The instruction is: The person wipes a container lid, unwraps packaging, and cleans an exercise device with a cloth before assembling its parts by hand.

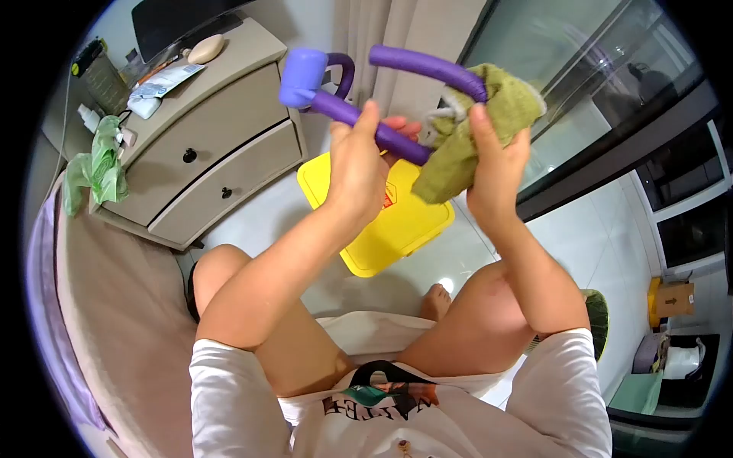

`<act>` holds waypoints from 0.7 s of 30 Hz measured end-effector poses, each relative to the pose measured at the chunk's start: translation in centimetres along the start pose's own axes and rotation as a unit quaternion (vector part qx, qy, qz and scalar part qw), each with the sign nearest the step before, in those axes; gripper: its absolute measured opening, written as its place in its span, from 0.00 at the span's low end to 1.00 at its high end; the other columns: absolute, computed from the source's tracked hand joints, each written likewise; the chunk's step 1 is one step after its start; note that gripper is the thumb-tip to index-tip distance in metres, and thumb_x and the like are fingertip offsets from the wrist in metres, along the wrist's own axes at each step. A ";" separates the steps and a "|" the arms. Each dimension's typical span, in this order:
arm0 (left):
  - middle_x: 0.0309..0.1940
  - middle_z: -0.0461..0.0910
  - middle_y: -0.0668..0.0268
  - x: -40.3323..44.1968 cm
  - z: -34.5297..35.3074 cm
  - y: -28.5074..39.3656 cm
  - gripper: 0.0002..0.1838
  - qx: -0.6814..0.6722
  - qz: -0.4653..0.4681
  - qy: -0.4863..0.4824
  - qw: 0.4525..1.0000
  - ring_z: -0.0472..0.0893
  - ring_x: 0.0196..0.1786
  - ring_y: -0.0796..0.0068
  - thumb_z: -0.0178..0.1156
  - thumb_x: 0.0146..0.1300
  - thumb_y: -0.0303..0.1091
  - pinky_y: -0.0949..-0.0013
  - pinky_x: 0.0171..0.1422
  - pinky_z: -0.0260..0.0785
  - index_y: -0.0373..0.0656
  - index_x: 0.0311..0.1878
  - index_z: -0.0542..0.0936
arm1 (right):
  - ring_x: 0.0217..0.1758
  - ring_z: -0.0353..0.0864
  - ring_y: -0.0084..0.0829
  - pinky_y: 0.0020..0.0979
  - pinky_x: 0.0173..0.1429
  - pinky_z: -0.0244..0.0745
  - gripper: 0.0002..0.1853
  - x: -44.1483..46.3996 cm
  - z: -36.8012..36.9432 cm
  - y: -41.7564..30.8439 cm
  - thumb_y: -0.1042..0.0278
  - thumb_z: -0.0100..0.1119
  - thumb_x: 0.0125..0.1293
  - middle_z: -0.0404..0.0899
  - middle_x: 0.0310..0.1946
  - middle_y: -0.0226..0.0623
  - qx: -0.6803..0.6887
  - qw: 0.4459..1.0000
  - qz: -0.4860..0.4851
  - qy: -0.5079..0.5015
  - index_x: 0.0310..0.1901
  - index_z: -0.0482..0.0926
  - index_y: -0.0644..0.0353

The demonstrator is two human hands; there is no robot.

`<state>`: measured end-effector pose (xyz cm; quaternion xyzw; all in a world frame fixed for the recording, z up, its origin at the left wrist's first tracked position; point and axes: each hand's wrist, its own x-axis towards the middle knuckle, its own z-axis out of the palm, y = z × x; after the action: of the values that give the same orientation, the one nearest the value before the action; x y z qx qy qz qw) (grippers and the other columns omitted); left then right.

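My left hand (357,172) is wrapped round a straight length of a bent purple padded tube (336,108). A lavender cylinder-shaped hub (303,78) sits at the tube's left end, and a short dark purple curve shows behind it. In my right hand (500,175) is a green cloth (508,99) with a pale edge, gripped around the right part of the tube. The cloth hides the bend where the upper and lower lengths appear to meet. The tube is held up in front of me, above a yellow lidded box (397,237).
A beige dresser (221,130) stands at the left, with a dark screen (179,27), bottles and small items on top. A green plastic bag (99,164) hangs at its corner. Glass doors (565,69) are at the right. A cardboard box (676,299) lies beyond them.
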<state>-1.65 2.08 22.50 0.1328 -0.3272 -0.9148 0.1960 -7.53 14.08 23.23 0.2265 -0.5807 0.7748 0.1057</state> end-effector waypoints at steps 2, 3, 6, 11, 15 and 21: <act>0.34 0.70 0.60 0.4 -0.7 0.3 0.11 0.030 0.032 0.039 0.998 0.75 0.33 0.67 0.47 0.69 0.39 0.62 0.40 0.71 0.42 0.43 0.60 | 0.48 0.72 0.26 0.28 0.56 0.66 0.23 -1.2 0.9 0.1 0.64 0.61 0.62 0.73 0.44 0.33 -0.010 1.000 0.005 -0.027 0.55 0.65 0.63; 0.30 0.70 0.60 0.8 -1.1 0.3 0.09 0.058 0.060 0.075 0.994 0.74 0.27 0.69 0.43 0.70 0.36 0.64 0.35 0.71 0.40 0.44 0.59 | 0.48 0.72 0.26 0.28 0.56 0.66 0.24 -1.6 1.2 0.1 0.63 0.61 0.62 0.73 0.44 0.33 -0.024 0.998 0.008 -0.051 0.56 0.64 0.62; 0.24 0.66 0.65 1.4 -1.7 0.7 0.09 0.060 0.096 0.067 0.991 0.71 0.22 0.73 0.45 0.68 0.35 0.66 0.28 0.68 0.42 0.41 0.58 | 0.47 0.73 0.24 0.27 0.53 0.68 0.24 -1.4 0.9 -1.0 0.63 0.60 0.63 0.73 0.43 0.33 -0.035 0.994 0.048 -0.091 0.56 0.64 0.62; 0.20 0.65 0.67 1.1 -1.6 1.2 0.09 0.096 0.131 0.034 0.986 0.68 0.18 0.77 0.46 0.67 0.34 0.70 0.21 0.64 0.43 0.37 0.58 | 0.43 0.75 0.23 0.26 0.48 0.71 0.22 -0.7 0.3 -0.3 0.68 0.61 0.61 0.75 0.42 0.34 -0.067 0.982 0.092 -0.151 0.54 0.66 0.64; 0.19 0.63 0.69 0.9 -1.2 1.2 0.09 0.143 0.137 -0.011 0.980 0.64 0.16 0.80 0.47 0.66 0.34 0.72 0.19 0.59 0.44 0.36 0.59 | 0.43 0.76 0.24 0.27 0.48 0.72 0.21 0.3 -0.2 -0.2 0.70 0.61 0.60 0.76 0.41 0.35 -0.132 0.975 0.063 -0.167 0.53 0.67 0.65; 0.18 0.60 0.71 0.5 -0.9 1.2 0.08 0.214 0.132 -0.051 0.967 0.61 0.14 0.82 0.48 0.67 0.34 0.74 0.18 0.55 0.46 0.35 0.60 | 0.41 0.77 0.23 0.28 0.47 0.73 0.22 1.4 -1.0 -1.2 0.62 0.62 0.61 0.78 0.39 0.35 -0.195 0.935 0.152 -0.255 0.50 0.69 0.67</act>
<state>-1.48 0.50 22.51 0.0807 -0.5393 -0.7953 0.2648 -8.45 15.22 24.65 0.3000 -0.7556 0.5691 -0.1230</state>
